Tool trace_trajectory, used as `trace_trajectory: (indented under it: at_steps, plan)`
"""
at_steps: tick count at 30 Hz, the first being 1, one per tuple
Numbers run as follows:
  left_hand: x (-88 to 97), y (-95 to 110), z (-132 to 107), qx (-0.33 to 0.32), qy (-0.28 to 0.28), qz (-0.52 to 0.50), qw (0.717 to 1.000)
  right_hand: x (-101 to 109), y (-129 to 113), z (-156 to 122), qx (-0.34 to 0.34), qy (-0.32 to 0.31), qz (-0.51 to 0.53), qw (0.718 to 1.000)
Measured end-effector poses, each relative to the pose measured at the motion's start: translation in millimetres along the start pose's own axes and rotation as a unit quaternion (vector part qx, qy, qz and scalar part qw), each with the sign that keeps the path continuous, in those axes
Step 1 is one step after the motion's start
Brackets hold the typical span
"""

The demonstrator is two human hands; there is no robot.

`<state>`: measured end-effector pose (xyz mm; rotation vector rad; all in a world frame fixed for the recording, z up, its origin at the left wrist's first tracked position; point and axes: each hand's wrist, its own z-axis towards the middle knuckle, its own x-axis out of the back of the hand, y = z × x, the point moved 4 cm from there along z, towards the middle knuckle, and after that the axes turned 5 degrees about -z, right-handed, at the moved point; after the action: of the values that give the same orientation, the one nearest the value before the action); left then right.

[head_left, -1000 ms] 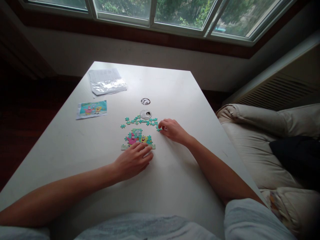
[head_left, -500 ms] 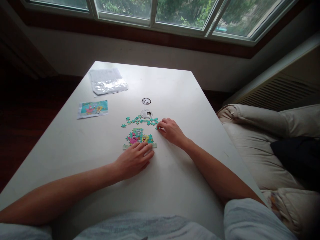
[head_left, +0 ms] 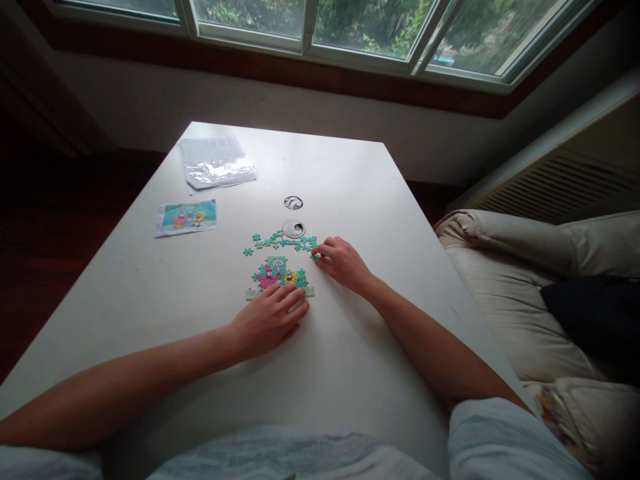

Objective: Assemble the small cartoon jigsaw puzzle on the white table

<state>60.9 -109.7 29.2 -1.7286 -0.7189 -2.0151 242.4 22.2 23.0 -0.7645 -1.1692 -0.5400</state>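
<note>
A partly assembled cartoon jigsaw (head_left: 278, 275) lies near the middle of the white table (head_left: 350, 347). My left hand (head_left: 270, 319) rests flat on the table, fingers stretched out and touching the puzzle's near edge. Several loose teal pieces (head_left: 283, 243) are scattered just beyond it. At the right end of that scatter, my right hand (head_left: 341, 263) has its fingers curled and its fingertips pinched on a teal piece (head_left: 315, 255).
A round silver lid (head_left: 293, 229) and a smaller round item (head_left: 293, 202) sit beyond the loose pieces. A printed reference picture (head_left: 186, 217) and a clear plastic bag (head_left: 216, 163) lie at the far left. A cushioned seat (head_left: 530, 293) borders the table's right side.
My right hand has slid slightly left toward the puzzle with the teal piece at its fingertips. The left hand has barely moved.
</note>
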Motion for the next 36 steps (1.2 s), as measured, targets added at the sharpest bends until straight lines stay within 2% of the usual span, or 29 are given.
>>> trace_trajectory:
  at_steps: [5,12,18,23,29,31,33,36]
  plan:
    - [-0.1,0.1,-0.2,0.002,0.0,-0.006,1.0,-0.1,-7.0,0.4,0.006,-0.016,-0.002,1.0]
    - [1.7,0.3,1.0,-0.001,0.0,-0.023,1.0,-1.7,-4.2,1.2,-0.011,-0.028,0.018,0.999]
    - [11.6,-5.9,2.8,0.026,0.023,-0.027,0.999,-3.2,-2.7,-1.0,-0.038,-0.009,0.148,0.988]
    - [8.4,-10.4,2.6,0.053,0.018,-0.021,0.998,-6.1,-3.8,0.0,-0.085,0.004,0.279,0.957]
    - [2.7,-6.6,2.3,0.035,0.016,-0.023,0.999,-20.6,-4.2,2.6,-0.163,-0.025,0.499,0.851]
    - [2.7,-6.2,2.4,0.032,0.016,-0.02,0.999,-22.4,-3.9,2.9,-0.175,-0.026,0.529,0.83]
    - [2.9,-5.9,2.4,0.027,0.017,-0.018,0.999,-22.1,-3.0,3.1,-0.177,-0.019,0.53,0.829]
    - [2.9,-5.7,2.0,0.023,0.022,-0.019,0.999,-20.2,-1.5,3.2,-0.172,-0.007,0.508,0.844]
